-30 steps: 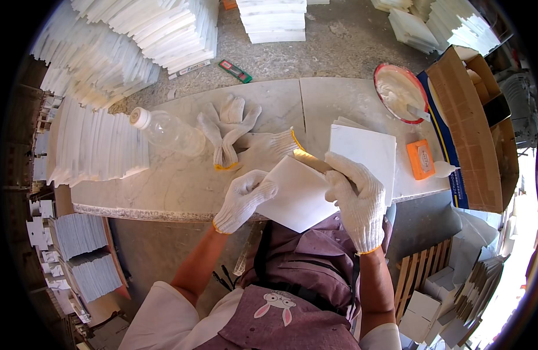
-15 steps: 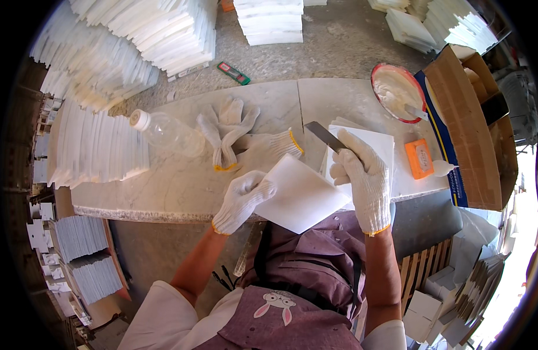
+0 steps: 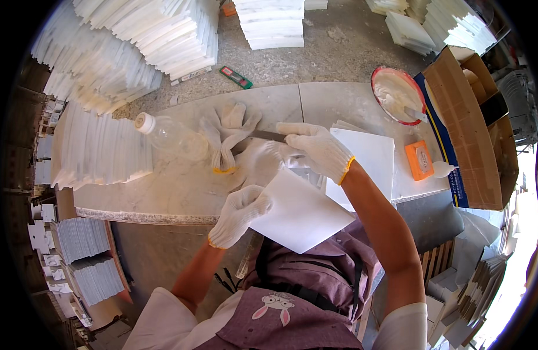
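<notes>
Pinching the left side of a white tile, the left hand is at the table's front edge; the tile spreads rightward from the thumb, across that edge. Farther back, a dark blade juts leftward from the right hand, whose fingers close on its right end. Rightmost, more tiles lie near the front edge.
</notes>
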The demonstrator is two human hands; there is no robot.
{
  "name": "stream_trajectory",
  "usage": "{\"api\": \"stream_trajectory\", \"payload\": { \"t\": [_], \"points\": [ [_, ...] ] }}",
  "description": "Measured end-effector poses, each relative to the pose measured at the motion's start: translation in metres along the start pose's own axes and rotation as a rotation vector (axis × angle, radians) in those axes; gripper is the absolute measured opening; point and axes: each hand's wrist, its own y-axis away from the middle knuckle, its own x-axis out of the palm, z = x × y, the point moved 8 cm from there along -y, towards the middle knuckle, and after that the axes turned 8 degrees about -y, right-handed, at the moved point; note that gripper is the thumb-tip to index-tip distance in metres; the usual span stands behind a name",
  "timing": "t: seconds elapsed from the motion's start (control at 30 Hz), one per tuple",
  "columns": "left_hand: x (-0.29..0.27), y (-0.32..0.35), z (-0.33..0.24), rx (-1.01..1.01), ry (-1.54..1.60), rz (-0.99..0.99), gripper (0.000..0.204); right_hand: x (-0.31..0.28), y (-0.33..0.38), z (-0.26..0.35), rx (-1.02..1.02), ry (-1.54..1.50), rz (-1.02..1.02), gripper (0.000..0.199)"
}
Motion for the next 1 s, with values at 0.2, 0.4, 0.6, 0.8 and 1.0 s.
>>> {"api": "stream_trajectory", "payload": {
  "t": [0.2,0.4,0.6,0.8,1.0],
  "points": [
    [0.006,-0.006,-0.002,-0.005,0.007,0.011,0.023,0.003,-0.02,0.04,-0.331,-0.245,-0.126,0.038],
    [0.005,-0.022,-0.002,-0.033,-0.05,0.006,0.023,-0.035,0.064,0.09,-0.505,0.053,-0.261,0.036],
    [0.003,-0.039,-0.003,-0.012,-0.129,0.024,0.024,-0.145,0.165,0.091,-0.752,0.053,-0.68,0.03],
    [0.001,-0.036,-0.005,-0.079,-0.324,0.061,0.027,-0.181,0.184,0.104,-0.741,0.265,-0.884,0.027],
    [0.004,-0.04,0.0,-0.069,-0.303,0.087,0.026,-0.195,0.155,0.118,-0.704,0.675,-1.03,0.028]
  ]
}}
